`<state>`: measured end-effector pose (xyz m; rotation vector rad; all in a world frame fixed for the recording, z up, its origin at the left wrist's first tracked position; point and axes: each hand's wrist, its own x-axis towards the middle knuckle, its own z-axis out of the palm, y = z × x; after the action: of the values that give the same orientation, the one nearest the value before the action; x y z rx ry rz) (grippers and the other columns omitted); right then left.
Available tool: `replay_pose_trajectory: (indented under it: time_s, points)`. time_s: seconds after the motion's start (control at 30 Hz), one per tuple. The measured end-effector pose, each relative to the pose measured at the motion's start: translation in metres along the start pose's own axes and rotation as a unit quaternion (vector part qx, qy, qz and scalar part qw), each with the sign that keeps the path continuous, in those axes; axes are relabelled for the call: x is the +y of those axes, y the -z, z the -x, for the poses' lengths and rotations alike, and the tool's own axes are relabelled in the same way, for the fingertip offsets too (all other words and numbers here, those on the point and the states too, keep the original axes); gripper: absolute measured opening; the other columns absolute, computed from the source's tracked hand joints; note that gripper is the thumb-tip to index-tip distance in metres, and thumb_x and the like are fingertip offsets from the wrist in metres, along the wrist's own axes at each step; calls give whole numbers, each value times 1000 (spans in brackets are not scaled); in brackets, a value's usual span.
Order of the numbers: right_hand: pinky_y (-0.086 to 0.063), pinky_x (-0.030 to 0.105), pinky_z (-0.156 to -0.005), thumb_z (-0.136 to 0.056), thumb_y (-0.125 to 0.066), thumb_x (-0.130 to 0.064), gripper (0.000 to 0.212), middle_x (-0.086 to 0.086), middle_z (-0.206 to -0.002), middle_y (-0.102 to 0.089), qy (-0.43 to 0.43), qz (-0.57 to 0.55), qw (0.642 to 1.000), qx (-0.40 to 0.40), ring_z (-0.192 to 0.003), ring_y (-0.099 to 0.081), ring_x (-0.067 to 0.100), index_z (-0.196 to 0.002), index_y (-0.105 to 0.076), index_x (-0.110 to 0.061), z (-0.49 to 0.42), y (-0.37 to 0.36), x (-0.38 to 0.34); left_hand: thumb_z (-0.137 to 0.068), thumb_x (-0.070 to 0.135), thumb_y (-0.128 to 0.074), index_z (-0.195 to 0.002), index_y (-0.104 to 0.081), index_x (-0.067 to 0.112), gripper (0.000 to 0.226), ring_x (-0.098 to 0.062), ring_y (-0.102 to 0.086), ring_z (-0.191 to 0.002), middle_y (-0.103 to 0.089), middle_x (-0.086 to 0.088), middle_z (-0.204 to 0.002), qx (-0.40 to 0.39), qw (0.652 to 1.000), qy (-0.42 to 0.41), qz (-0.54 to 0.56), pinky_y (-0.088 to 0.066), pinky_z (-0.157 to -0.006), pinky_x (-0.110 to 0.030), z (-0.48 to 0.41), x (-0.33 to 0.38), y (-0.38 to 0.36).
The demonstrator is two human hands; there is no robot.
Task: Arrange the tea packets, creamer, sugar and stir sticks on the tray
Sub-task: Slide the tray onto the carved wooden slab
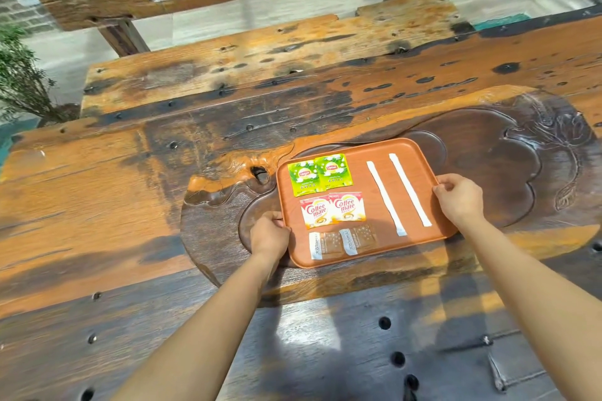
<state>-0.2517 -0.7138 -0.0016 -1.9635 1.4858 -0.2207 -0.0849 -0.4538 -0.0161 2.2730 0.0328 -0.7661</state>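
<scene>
An orange tray (360, 155) rests on the carved dark wood basin of the table. Two green tea packets (320, 174) lie side by side at its far left. Below them sit two red and white creamer packets (332, 209), and nearest me two brown sugar packets (343, 241). Two white wrapped stir sticks (398, 195) lie parallel on the tray's right half. My left hand (268, 233) grips the tray's left rim. My right hand (459, 198) grips the right rim.
The table (130, 205) is rough orange and black wood with holes and bolt heads. A matching wooden bench (228, 52) stands beyond its far edge. A small green plant (19, 75) stands at the far left. A carved lotus (560, 140) decorates the basin's right side.
</scene>
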Motion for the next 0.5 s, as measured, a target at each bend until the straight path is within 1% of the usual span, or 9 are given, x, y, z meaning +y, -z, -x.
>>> replay_pose_trajectory:
  time_s: [0.1, 0.17, 0.27, 0.4, 0.5]
  points:
    - [-43, 36, -91, -91, -49, -13, 24, 17, -109, -67, -1, 4, 1000, 0, -103, -58, 32, -110, -64, -7, -1, -1, 0, -81, 0, -59, -97, -61, 10, 20, -24, -63, -85, -57, 3, -69, -9, 1000, 3, 17, -51, -90, -36, -1, 0, 1]
    - [-43, 35, -90, -91, -49, -13, 24, 16, -109, -66, -5, 2, 1000, 0, -103, -58, 32, -110, -63, -7, -2, -1, -1, -80, -1, -59, -93, -60, 13, 19, -24, -63, -84, -57, 4, -67, -16, 1000, 6, 20, -51, -91, -39, -2, 0, 2]
    - [-43, 35, -90, -91, -50, -13, 24, 16, -108, -66, -7, 2, 1000, 2, -102, -58, 32, -110, -63, -7, -3, -2, -2, -80, -2, -58, -88, -58, 15, 18, -25, -63, -86, -58, 3, -68, -23, 999, 7, 27, -52, -91, -42, -3, 0, 2]
    - [-43, 37, -92, -91, -51, -12, 23, 16, -108, -66, -7, 2, 1000, 2, -103, -58, 33, -110, -62, -7, -3, -2, -4, -80, -2, -58, -79, -56, 18, 21, -23, -61, -82, -57, 4, -65, -28, 999, 9, 40, -53, -90, -43, -5, 1, 2]
    - [-43, 38, -92, -91, -50, -12, 23, 15, -106, -66, -10, 5, 1000, 1, -102, -58, 33, -110, -63, -8, -5, -3, -4, -79, -2, -60, -73, -55, 22, 25, -28, -66, -88, -59, 2, -67, -33, 998, 13, 52, -53, -90, -44, -9, -1, 2]
